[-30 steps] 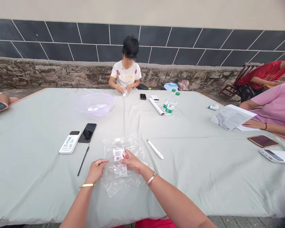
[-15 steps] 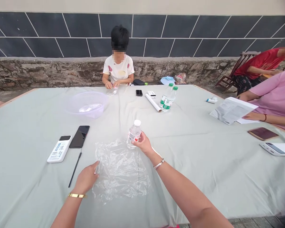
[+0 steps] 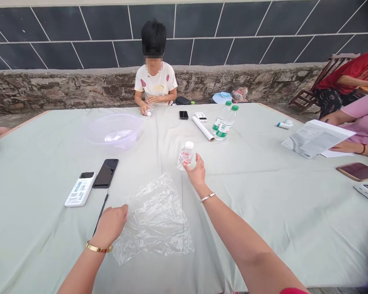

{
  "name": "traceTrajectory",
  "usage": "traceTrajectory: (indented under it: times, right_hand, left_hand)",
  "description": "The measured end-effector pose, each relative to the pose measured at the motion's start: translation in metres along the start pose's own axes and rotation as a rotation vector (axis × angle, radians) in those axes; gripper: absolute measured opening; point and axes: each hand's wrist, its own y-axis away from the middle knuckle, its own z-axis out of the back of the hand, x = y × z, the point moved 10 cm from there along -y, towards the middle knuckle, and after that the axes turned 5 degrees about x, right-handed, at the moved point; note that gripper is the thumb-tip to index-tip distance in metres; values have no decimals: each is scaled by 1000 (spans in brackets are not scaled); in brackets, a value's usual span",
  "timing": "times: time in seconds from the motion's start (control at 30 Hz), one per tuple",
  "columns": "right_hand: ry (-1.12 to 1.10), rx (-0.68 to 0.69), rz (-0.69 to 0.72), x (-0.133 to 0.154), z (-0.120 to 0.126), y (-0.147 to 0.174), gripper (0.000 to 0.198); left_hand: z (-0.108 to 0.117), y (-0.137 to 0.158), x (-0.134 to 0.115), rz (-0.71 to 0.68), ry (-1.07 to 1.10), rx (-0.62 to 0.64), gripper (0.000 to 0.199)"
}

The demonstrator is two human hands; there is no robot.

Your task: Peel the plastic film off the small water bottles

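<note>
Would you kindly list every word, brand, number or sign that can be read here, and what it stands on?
No text is clear enough to quote.
White-capped bottle: red print, too blurred.
Near white device: blue print, too small.
Far white device: print too small.
Two green-capped bottles: label print too blurred.
Paper at right: print too small.

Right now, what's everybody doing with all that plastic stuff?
Someone's right hand is spread open beside a small clear bottle, which stands upright on the cloth-covered table. Their left hand is at the left edge of a crinkled clear plastic sheet, lying flat nearer to them. Across the table, another person has both hands around something clear with a white cap.
</note>
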Motion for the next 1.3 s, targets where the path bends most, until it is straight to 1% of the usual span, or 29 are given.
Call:
traceTrajectory:
  times: [0.03, 0.07, 0.1, 0.17, 0.2, 0.23, 0.27, 0.3, 0.37, 0.4, 0.47, 0.5, 0.57, 0.6, 0.63, 0.67, 0.7, 0.73, 0.77, 0.8, 0.83, 0.87, 0.9, 0.97, 1.03, 1.1, 1.17, 1.23, 1.3]
  right_hand:
    - [21, 9, 54, 14, 3, 15, 69]
    - [24, 87, 132, 32, -2, 34, 66]
    - [17, 265, 238, 53, -18, 57, 70]
    - [26, 757, 491, 94, -64, 124, 94]
    - [28, 929, 578, 107, -78, 154, 96]
    - [27, 1042, 622, 114, -88, 177, 90]
    - [33, 1115, 641, 118, -95, 192, 77]
    - [43, 1144, 627, 117, -98, 197, 59]
    - [69, 1140, 536, 106, -100, 194, 26]
    - [78, 1128, 479, 98, -98, 189, 17]
    - [117, 1086, 398, 85, -92, 182, 12]
    - [163, 1056, 394, 82, -88, 181, 11]
    - [306, 981, 473, 87, -81, 184, 6]
    - [369, 950, 538, 94, -78, 188, 6]
    - [400, 931, 602, 103, -75, 191, 7]
    - [388, 917, 650, 112, -72, 193, 9]
    - [338, 895, 672, 122, -67, 191, 10]
    - [262, 858, 657, 130, -60, 184, 9]
    - [176, 801, 609, 134, -53, 173, 10]
    - [94, 730, 534, 134, -45, 158, 11]
    - [21, 656, 447, 131, -38, 145, 13]
    - [-43, 596, 367, 125, -34, 134, 16]
    - [-96, 561, 309, 119, -33, 128, 17]
    - [-167, 554, 283, 114, -40, 129, 15]
    - [-203, 602, 342, 116, -52, 143, 15]
    - [-224, 664, 409, 117, -60, 155, 19]
    - [-245, 693, 429, 111, -60, 155, 27]
    - [-220, 617, 365, 90, -50, 132, 30]
    - [-139, 425, 213, 54, -31, 91, 32]
  left_hand:
    - [3, 3, -4, 8, 36, 22, 14]
    - [8, 7, -12, -3, 93, 40, 11]
    - [14, 11, -21, -34, 180, 59, 9]
    - [25, 20, -43, -136, 440, 129, 11]
    - [32, 25, -52, -185, 595, 173, 14]
    - [39, 30, -58, -223, 751, 207, 17]
    - [48, 33, -58, -244, 907, 216, 20]
    - [56, 34, -54, -246, 1067, 194, 22]
    - [69, 31, -29, -178, 1409, 65, 24]
    - [70, 29, -12, -110, 1585, -22, 24]
    - [59, 24, 15, 59, 1888, -197, 19]
    - [52, 21, 23, 134, 1987, -276, 17]
    - [45, 18, 30, 195, 2044, -463, 16]
    - [47, 18, 31, 190, 1989, -579, 17]
    - [52, 19, 30, 173, 1869, -675, 19]
    - [58, 21, 24, 146, 1698, -722, 21]
    - [64, 20, 13, 105, 1504, -705, 24]
    - [66, 16, -2, 56, 1322, -628, 26]
    - [62, 11, -19, -4, 1186, -501, 30]
    - [54, 6, -35, -67, 1126, -361, 35]
    - [46, 4, -49, -124, 1145, -242, 42]
    - [40, 4, -59, -164, 1229, -161, 46]
    - [36, 3, -65, -182, 1351, -116, 47]
    - [33, 1, -69, -165, 1612, -120, 43]
    - [32, -4, -69, -113, 1785, -186, 39]
    - [31, -10, -71, -71, 1870, -231, 38]
    - [32, -17, -72, -78, 1905, -240, 37]
    - [35, -24, -67, -79, 1916, -268, 36]
    - [35, -30, -51, -24, 1902, -330, 36]
